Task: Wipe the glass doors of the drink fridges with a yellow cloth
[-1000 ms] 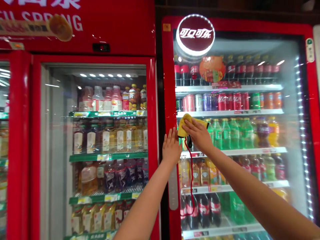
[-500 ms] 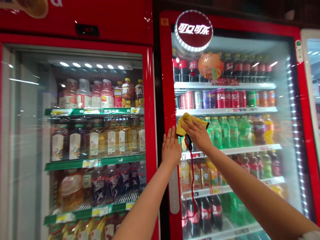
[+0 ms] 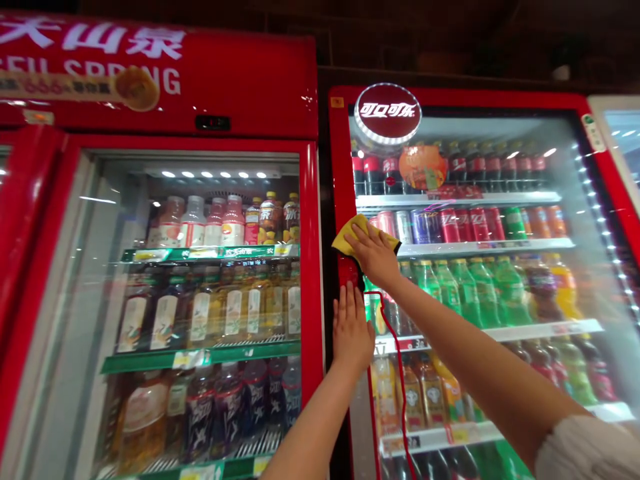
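Observation:
My right hand (image 3: 376, 259) presses a yellow cloth (image 3: 346, 239) with dark edging against the left side of the right-hand drinks fridge. The cloth spans the red door frame (image 3: 344, 177) and the edge of the glass. Just below it, my left hand (image 3: 353, 333) lies flat on the same frame, fingers stretched upward and holding nothing. A thin red cord (image 3: 401, 380) runs from beside the hands down across the glass; where its upper end is fixed I cannot make out.
On the left stands another red drinks fridge (image 3: 310, 200) with bottles on green-edged shelves. Behind the right-hand glass are cans (image 3: 457, 225) and green bottles (image 3: 475, 293). A round lit sign (image 3: 388, 112) sits at that door's upper left.
The cloth and my right hand have shifted left, from the glass onto the frame. My left hand has slid lower on the frame. The view has tilted up, showing more of the fridge tops.

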Motion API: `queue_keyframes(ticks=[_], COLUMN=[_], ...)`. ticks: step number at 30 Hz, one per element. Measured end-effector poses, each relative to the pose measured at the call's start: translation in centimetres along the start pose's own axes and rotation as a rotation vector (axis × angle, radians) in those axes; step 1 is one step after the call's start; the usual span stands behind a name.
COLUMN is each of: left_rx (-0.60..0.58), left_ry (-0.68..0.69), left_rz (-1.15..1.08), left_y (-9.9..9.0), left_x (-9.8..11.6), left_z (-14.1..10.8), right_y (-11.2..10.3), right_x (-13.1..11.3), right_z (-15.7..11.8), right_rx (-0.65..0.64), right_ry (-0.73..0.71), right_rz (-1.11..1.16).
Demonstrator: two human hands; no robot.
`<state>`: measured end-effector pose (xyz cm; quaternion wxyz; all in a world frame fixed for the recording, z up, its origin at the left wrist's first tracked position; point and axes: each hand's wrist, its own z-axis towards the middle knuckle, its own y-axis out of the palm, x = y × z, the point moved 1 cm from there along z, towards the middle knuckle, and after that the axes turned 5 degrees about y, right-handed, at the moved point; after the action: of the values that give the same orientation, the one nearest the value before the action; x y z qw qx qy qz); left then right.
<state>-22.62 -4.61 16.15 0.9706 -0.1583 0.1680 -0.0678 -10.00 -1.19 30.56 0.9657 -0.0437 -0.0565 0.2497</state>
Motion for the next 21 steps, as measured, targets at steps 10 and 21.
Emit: queue_keyframes(ticks=[10, 21], left_rx=[0.032, 0.042], left_ry=[-0.092, -0.110], left_rz=[-0.004, -0.001], left_y=[0.4, -0.2], left_x=[0.2, -0.1], left_z=[-0.2, -0.5], right_y=[0.2, -0.7], right_x=[0.8, 4.6], right_z=[0.5, 7.9], right_rx=[0.020, 0.107], right_ry=[0.079, 0.229], right_rz=[0.007, -0.002])
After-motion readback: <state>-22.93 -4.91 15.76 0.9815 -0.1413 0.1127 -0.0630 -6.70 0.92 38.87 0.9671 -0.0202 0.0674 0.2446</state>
